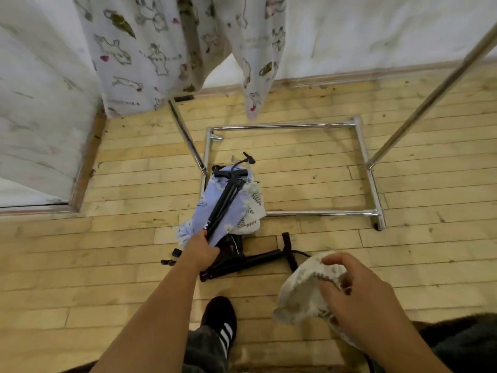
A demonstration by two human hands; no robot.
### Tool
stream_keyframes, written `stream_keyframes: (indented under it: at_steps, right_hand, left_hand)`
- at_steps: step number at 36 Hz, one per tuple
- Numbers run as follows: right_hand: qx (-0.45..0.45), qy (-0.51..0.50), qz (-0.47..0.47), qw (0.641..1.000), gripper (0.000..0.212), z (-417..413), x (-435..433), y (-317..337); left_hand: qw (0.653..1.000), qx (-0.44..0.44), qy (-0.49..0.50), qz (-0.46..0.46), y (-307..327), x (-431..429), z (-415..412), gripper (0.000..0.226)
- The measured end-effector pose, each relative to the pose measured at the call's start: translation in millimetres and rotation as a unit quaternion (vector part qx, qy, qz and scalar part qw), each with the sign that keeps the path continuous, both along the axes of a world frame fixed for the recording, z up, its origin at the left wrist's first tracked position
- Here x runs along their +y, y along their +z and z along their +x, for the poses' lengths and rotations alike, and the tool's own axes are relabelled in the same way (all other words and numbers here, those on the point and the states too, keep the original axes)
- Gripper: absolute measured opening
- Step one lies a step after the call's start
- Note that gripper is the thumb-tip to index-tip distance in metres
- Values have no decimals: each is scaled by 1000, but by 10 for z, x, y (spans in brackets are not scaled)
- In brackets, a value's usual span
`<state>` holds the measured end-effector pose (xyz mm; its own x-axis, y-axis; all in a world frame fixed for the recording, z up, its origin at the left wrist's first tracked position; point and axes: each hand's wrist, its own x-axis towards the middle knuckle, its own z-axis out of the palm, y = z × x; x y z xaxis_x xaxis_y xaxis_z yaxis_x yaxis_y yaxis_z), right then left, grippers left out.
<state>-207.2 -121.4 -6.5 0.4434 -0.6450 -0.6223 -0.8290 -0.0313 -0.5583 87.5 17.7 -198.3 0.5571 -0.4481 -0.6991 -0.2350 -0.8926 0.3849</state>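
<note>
My left hand (202, 249) reaches down and grips the lower end of a bundle of black rods (226, 204) that lies across a light blue flowered cloth (200, 214). A white cloth with a leaf print (254, 208) sits under the blue one. My right hand (357, 294), near the lower right, holds a crumpled whitish cloth (301, 289), fingers curled over its top. A second black tube with a handle (258, 259) lies on the floor between my hands.
A chrome rack base (363, 146) forms a rectangle on the wooden floor, with slanted chrome poles (430, 95) rising from it. Patterned white fabric (139, 49) hangs at the top left and centre. My black striped shoe (222, 324) stands at the bottom centre. White walls lie behind.
</note>
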Motion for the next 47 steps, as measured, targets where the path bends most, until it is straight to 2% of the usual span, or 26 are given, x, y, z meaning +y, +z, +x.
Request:
stream_keyframes:
  at_steps: [2, 4, 5, 7, 9, 12, 14, 16, 18, 20, 25, 29, 32, 34, 38, 40, 43, 44, 45, 47]
  right_hand:
    - [19, 9, 12, 1000, 25, 60, -27, 18]
    - [27, 13, 23, 999, 26, 69, -27, 44]
    - [24, 6, 31, 999, 25, 72, -21, 85]
    - [17, -12, 55, 998, 25, 124, -41, 110]
    - [22, -19, 85, 996, 34, 199, -62, 169]
    - [25, -26, 101, 994, 40, 224, -121, 175]
    - [12, -8, 132, 991, 27, 270, -124, 121]
    - [-24, 11, 202, 979, 12, 219, -73, 83]
    - [-38, 13, 198, 979, 28, 233, -83, 84]
    - [-41, -29, 147, 988, 42, 232, -96, 105]
    - [-105, -40, 89, 990, 42, 141, -21, 83]
    - [-123, -29, 111, 986, 41, 90, 16, 94]
    - [-135, -17, 73, 988, 42, -24, 11, 100]
    - [-136, 2, 39, 990, 43, -93, -4, 109]
    - [-165, -21, 75, 983, 34, -182, 0, 242]
    - [-174, -23, 86, 981, 44, -203, -12, 283]
    - [-191, -32, 100, 976, 75, -334, 55, 350]
    - [-200, -42, 113, 972, 77, -381, 96, 374]
    - [-212, -51, 131, 967, 71, -402, 126, 390]
    - [-244, -63, 168, 953, 46, -444, 201, 460]
  left_hand:
    - [1000, -15, -8, 18, -409, -8, 198, 36]
    - [998, -47, -21, 21, -562, -14, 274, 31]
    - [997, -66, -16, 23, -593, 7, 306, 34]
    - [998, -69, 10, 12, -721, 9, 351, 55]
    - [998, -50, 37, 13, -892, 29, 379, 70]
    - [993, -90, 7, 74, -1063, 74, 343, 73]
    - [987, -119, -20, 104, -1100, 78, 291, 64]
    - [990, -98, -31, 102, -1083, 48, 233, 44]
    - [995, -49, -11, 82, -1020, -23, 156, 24]
    - [998, -8, 35, 48, -905, -110, 83, 18]
    - [998, 32, 55, -27, -373, -283, -47, 29]
    - [994, 3, 43, -97, 193, -401, -179, 14]
    - [990, -7, 30, -139, 637, -419, -403, 29]
    - [987, -14, 14, -157, 917, -403, -584, 24]
    - [982, -32, -43, -182, 1429, -323, -945, 18]
    - [978, -29, -75, -195, 1628, -300, -1067, 20]
    - [970, -32, -122, -210, 1886, -191, -1341, 30]
    - [967, -30, -134, -215, 1952, -143, -1447, 34]
    - [965, -29, -144, -217, 2003, -112, -1535, 39]
    - [957, -29, -171, -230, 2115, -25, -1738, 41]
